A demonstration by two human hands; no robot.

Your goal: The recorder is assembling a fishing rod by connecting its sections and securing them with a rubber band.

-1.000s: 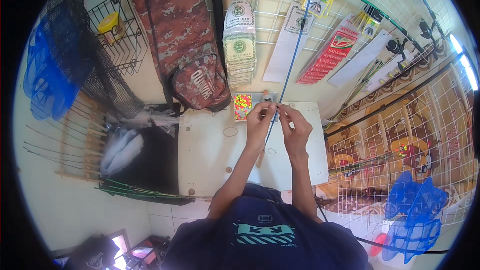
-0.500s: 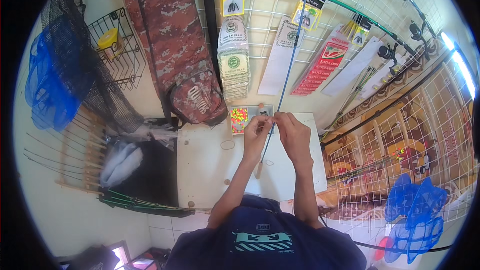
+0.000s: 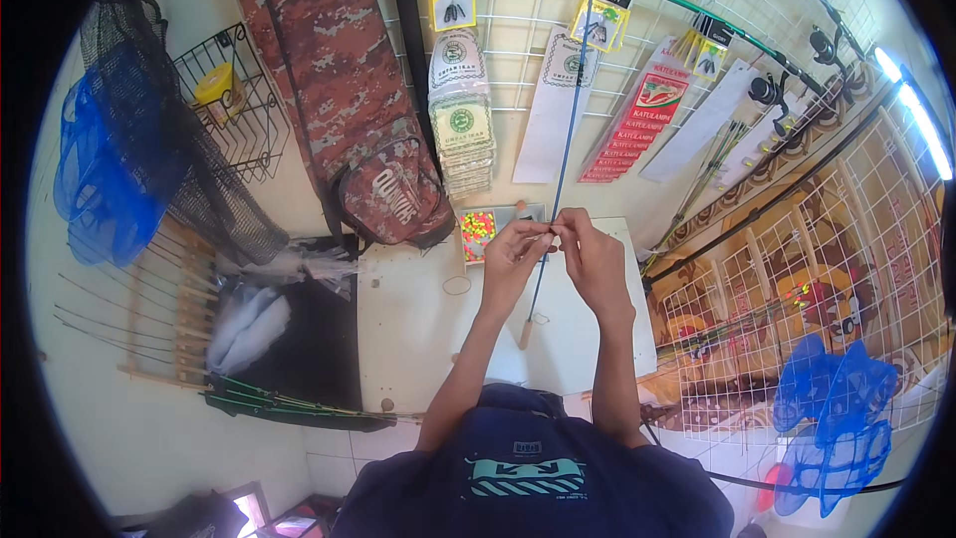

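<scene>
Over the white table [image 3: 418, 339], the fingertips of my left hand [image 3: 510, 257] and my right hand [image 3: 596, 267] meet in a pinch. Whatever lies between them is too small to make out. A thin blue fishing rod [image 3: 571, 120] runs upright past the fingertips; I cannot tell whether they grip it. Its short tan handle [image 3: 526, 335] is near the tabletop, below the hands. Just beyond my left hand is a tray of bright pink and yellow-green small pieces [image 3: 478, 235], partly covered by my fingers.
A thin tan loop [image 3: 456, 294] lies left of my hands. On the wall grid hang packets [image 3: 462, 139] and fishing reels [image 3: 767, 90]. A camouflage rod bag [image 3: 329, 70] leans at the left, near blue netting [image 3: 105, 179]. A grid rack [image 3: 797, 309] stands right.
The view has shifted slightly. The upper part of the rod has swung a little to the left, and my right hand's fingers have changed their bend. Both hands stay pinched together.
</scene>
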